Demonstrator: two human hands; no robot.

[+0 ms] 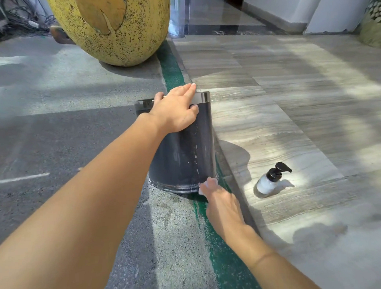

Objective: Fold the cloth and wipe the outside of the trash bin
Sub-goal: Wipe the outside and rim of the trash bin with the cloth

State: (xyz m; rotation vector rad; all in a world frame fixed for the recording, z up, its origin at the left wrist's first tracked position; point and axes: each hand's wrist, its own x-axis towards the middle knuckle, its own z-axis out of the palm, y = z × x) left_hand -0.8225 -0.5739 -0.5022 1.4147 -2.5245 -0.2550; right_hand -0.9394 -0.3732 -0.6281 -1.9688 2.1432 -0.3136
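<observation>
Hands on the trash bin (181, 153): left hand (173, 114) grips its top rim, right hand (222, 206) pinches a white cloth (201, 191) against its base.
It stands upright at frame centre on the floor's green stripe (172, 69); a pump bottle (269, 180) stands near, to its right.
</observation>
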